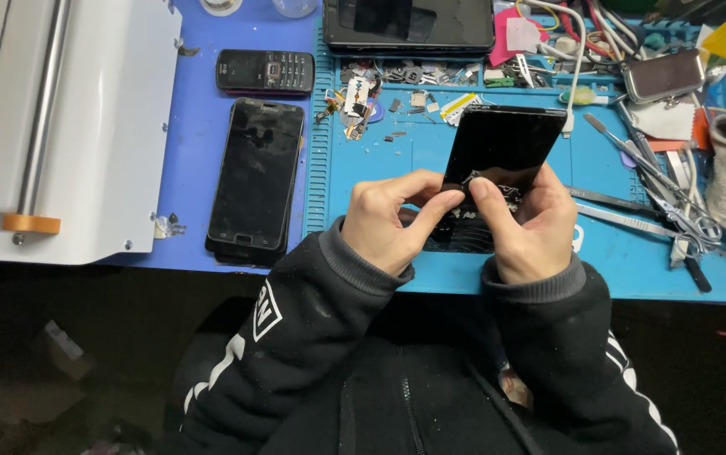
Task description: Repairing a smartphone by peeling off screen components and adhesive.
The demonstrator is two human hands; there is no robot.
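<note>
Head view:
Left hand (392, 221): grip pinching the cracked lower end of the black phone screen (502, 147), thumb and forefinger pressed together on it.
Right hand (530, 223): grip pinching the same broken edge, touching the left fingertips.
Screen position: held tilted above the blue work mat (632, 261) on the desk.
Nearby: black smartphone (255, 173) and keypad phone (264, 72) lying left; metal tweezers (624, 221) right.

Bright even overhead light, sharp focus, dark lower frame, slight wide-angle bending
</note>
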